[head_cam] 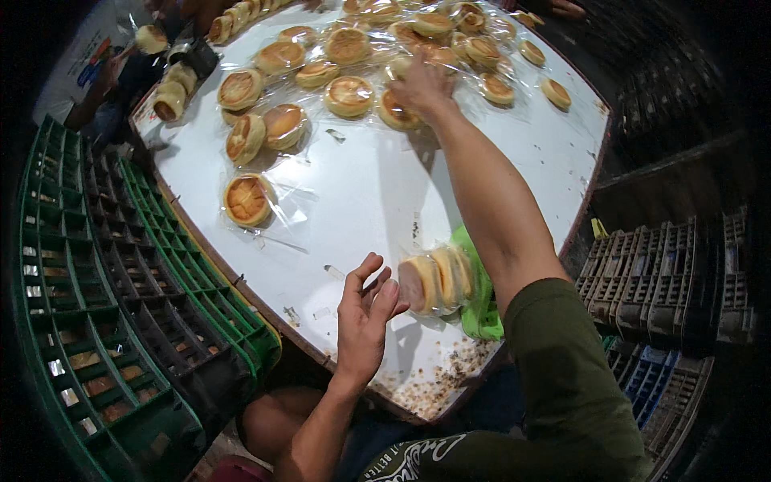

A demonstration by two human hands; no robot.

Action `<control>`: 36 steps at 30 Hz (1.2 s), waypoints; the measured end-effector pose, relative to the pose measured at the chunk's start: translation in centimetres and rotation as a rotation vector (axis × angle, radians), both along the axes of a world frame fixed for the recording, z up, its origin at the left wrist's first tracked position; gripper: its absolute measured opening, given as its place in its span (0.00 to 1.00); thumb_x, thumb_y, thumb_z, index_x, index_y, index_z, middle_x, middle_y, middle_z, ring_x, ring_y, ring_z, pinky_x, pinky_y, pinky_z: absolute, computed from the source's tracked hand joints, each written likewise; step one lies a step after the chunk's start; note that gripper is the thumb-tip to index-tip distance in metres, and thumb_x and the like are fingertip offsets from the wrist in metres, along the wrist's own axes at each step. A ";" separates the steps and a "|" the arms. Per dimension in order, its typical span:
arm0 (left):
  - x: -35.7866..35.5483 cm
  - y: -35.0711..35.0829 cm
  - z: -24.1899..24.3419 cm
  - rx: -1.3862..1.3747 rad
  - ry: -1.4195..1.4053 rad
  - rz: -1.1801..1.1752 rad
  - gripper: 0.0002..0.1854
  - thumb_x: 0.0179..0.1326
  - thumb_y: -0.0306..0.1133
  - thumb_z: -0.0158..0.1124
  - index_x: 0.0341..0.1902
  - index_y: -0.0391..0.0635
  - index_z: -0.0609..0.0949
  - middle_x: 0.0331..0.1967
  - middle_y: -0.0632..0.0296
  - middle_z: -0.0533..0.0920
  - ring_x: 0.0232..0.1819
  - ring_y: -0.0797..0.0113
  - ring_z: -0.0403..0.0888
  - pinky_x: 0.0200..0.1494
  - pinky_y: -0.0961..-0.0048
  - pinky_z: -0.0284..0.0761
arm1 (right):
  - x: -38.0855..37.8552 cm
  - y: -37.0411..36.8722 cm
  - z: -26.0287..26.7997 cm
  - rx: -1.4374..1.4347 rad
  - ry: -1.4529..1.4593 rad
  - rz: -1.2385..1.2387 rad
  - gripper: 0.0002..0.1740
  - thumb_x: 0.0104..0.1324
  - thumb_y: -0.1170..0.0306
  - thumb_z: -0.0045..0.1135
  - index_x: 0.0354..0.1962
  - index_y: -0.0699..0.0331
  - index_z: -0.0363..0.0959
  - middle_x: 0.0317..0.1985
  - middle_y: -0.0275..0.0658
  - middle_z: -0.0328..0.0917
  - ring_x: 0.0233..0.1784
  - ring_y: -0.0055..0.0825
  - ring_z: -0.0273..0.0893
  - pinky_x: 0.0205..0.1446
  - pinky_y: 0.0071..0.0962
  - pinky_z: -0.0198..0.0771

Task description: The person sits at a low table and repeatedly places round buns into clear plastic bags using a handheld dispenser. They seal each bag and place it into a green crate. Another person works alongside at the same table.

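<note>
My right hand (424, 84) reaches far across the white table among round flat breads in clear plastic bags. Its fingers are over a bagged bread (399, 114) and partly hidden, so I cannot tell whether they grip it. Nearer to me, my left hand (361, 325) is raised with bent fingers and holds nothing. Just right of its fingertips, a row of breads in clear plastic (437, 280) stands on edge. A bright green plastic bag (485, 307) lies beside that row, partly behind my right forearm. One bagged bread (247, 200) lies apart on the left.
The white table (343, 187) has crumbs or worn spots at its near corner. Plastic crates (102, 289) stand close along the left, with more crates (650, 277) on the right. Another person's hand (108, 72) is at upper left, near a stack of breads (171, 96).
</note>
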State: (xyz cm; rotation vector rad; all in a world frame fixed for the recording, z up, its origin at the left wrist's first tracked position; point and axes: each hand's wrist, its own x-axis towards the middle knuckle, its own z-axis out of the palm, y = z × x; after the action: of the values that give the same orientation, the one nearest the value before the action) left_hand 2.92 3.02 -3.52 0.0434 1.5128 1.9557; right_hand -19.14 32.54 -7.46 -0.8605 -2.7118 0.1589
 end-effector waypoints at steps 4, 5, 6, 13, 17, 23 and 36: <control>-0.9 -0.8 0.3 -0.048 0.087 0.077 0.28 0.75 0.43 0.50 0.68 0.35 0.65 0.61 0.45 0.74 0.60 0.55 0.76 0.53 0.63 0.82 | 1.0 0.7 3.1 -0.261 -0.042 -0.074 0.42 0.59 0.57 0.65 0.68 0.59 0.60 0.62 0.52 0.71 0.71 0.54 0.60 0.66 0.56 0.61; -0.8 -0.9 0.4 -0.031 0.079 0.083 0.28 0.75 0.44 0.48 0.69 0.36 0.65 0.59 0.45 0.75 0.58 0.55 0.78 0.52 0.63 0.82 | 2.1 -0.2 4.2 -0.358 -0.009 0.015 0.37 0.61 0.57 0.63 0.64 0.61 0.63 0.60 0.54 0.71 0.67 0.55 0.64 0.64 0.51 0.64; -0.8 -1.2 0.7 -0.012 0.081 0.096 0.29 0.76 0.46 0.46 0.69 0.37 0.64 0.58 0.45 0.77 0.56 0.56 0.79 0.51 0.64 0.82 | 4.0 -2.8 5.9 -0.452 0.032 0.113 0.31 0.63 0.58 0.61 0.60 0.63 0.67 0.58 0.55 0.72 0.64 0.56 0.67 0.62 0.47 0.66; -1.7 -1.7 2.3 0.357 0.051 0.080 0.31 0.75 0.48 0.50 0.74 0.46 0.60 0.65 0.54 0.70 0.59 0.58 0.77 0.56 0.59 0.80 | 26.5 -15.2 9.3 -0.791 0.282 0.959 0.45 0.59 0.61 0.66 0.68 0.62 0.51 0.65 0.57 0.62 0.72 0.51 0.59 0.73 0.48 0.52; 1.0 -0.6 4.1 0.144 0.631 0.105 0.31 0.70 0.35 0.60 0.71 0.40 0.61 0.68 0.53 0.61 0.60 0.56 0.74 0.59 0.61 0.77 | 32.0 -15.4 8.7 -1.301 0.501 0.335 0.38 0.67 0.73 0.58 0.69 0.64 0.47 0.56 0.48 0.74 0.62 0.35 0.71 0.63 0.35 0.69; 0.8 -1.0 3.0 0.105 0.293 0.278 0.22 0.77 0.47 0.46 0.55 0.38 0.72 0.47 0.55 0.76 0.48 0.67 0.75 0.52 0.70 0.73 | 36.1 -19.1 8.1 -1.160 0.499 0.543 0.27 0.70 0.72 0.57 0.63 0.62 0.60 0.54 0.38 0.73 0.57 0.24 0.72 0.58 0.24 0.69; 9.3 -3.0 5.2 0.064 0.688 0.293 0.17 0.78 0.40 0.48 0.40 0.37 0.76 0.32 0.66 0.76 0.34 0.78 0.75 0.38 0.77 0.77 | 39.3 -18.9 12.6 -1.230 0.821 0.567 0.06 0.76 0.69 0.50 0.43 0.64 0.66 0.39 0.37 0.78 0.43 0.21 0.77 0.50 0.24 0.74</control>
State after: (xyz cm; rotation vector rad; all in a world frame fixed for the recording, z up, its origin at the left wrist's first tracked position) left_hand 12.23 0.06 1.66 0.6087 1.9645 2.3646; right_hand 20.13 13.63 5.11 -0.0806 -1.7610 1.9030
